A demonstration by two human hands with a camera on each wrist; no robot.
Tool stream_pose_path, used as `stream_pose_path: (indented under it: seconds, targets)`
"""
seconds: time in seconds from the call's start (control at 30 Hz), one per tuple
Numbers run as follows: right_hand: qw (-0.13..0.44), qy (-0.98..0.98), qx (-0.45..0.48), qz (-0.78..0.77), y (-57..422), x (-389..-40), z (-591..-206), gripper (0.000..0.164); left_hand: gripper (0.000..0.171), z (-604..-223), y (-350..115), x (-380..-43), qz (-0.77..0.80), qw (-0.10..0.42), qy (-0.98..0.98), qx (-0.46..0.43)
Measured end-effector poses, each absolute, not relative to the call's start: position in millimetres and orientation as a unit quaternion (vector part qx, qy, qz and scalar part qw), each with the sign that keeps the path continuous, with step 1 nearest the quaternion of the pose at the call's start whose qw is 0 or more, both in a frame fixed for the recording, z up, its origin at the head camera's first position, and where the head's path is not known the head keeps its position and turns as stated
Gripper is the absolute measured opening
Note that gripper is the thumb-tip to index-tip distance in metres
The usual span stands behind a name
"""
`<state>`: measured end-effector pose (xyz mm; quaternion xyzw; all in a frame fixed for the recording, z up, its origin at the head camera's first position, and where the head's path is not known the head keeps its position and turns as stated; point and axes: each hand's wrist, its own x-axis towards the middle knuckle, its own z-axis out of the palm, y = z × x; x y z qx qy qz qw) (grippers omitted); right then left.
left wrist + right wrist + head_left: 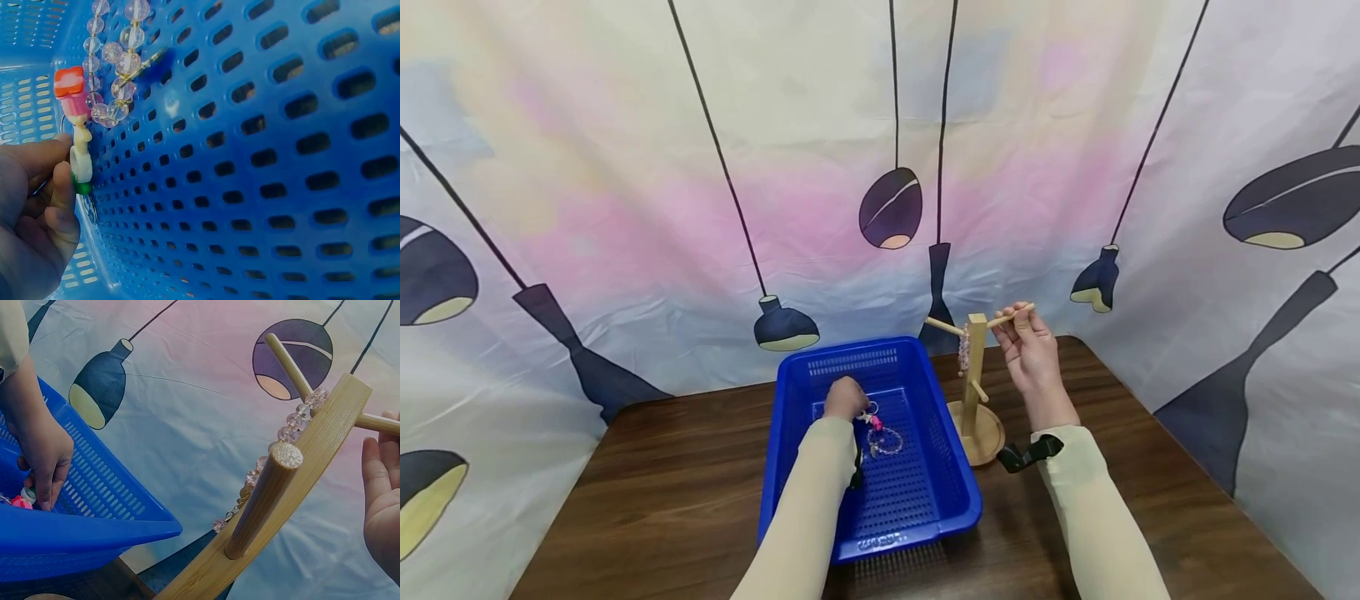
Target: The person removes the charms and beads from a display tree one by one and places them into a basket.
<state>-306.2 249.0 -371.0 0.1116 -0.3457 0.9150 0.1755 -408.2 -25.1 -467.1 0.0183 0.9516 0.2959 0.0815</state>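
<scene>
In the head view my left hand (pixel 846 398) reaches down into a blue plastic basket (pixel 961 475). Its fingertips pinch a keychain (pixel 80 156) with a pink-and-red top, pale middle and green end; metal rings show beside it. A bracelet of clear pinkish beads (pixel 117 112) lies on the basket floor beyond the keychain. My right hand (pixel 1032 350) holds one peg (pixel 1002 320) of a wooden stand (pixel 974 367) between thumb and fingers. From the opposite peg hangs a pink beaded bracelet (pixel 289 433), against the post.
The stand's round base (pixel 988 437) is on the dark wooden table (pixel 685 483), close by the basket's right side. A lower peg (pixel 262 506) juts out toward the front. Behind the table hangs a cloth backdrop (pixel 820 208) printed with lamps.
</scene>
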Motion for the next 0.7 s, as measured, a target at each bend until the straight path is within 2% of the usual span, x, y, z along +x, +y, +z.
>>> stream_pose_path:
  seconds: [0.27,0.7]
  targets:
    - [0.176,-0.348,0.115,0.914,248.6,-305.8,-370.5,0.019,0.057,-473.5,-29.1,-411.9,0.288,0.07,0.955,0.02]
    - [0.174,-0.349,0.108,0.914,249.1,-304.5,-368.2,0.019,0.057,-475.7,-32.0,-411.6,0.303,0.069,0.95,0.03]
